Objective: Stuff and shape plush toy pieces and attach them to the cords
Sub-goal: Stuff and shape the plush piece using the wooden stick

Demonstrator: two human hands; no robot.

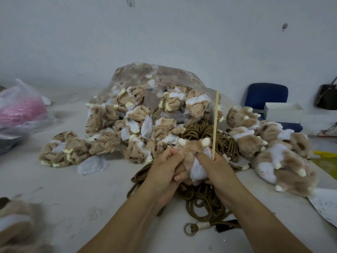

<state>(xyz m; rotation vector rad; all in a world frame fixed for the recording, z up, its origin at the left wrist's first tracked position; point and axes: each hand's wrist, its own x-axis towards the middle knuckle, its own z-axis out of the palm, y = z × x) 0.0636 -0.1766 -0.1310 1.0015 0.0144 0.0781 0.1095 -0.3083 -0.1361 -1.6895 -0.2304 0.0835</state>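
Gripping a tan-and-white plush piece from both sides, the left hand has its fingers curled onto the fur, while the right hand pinches the white fabric end and also holds a thin wooden stick, which stands nearly upright and tops out in front of the pile behind. Two cream nubs poke up from the piece, which sits just above a tangle of brown cords heaped on the grey table. One cord end with a metal ring lies nearer the person. Behind, a clear plastic bag spills limp unstuffed pieces. To the right, plump finished toys are heaped together. Far left sits a thin bag holding something pink, and far right there's a blue chair.
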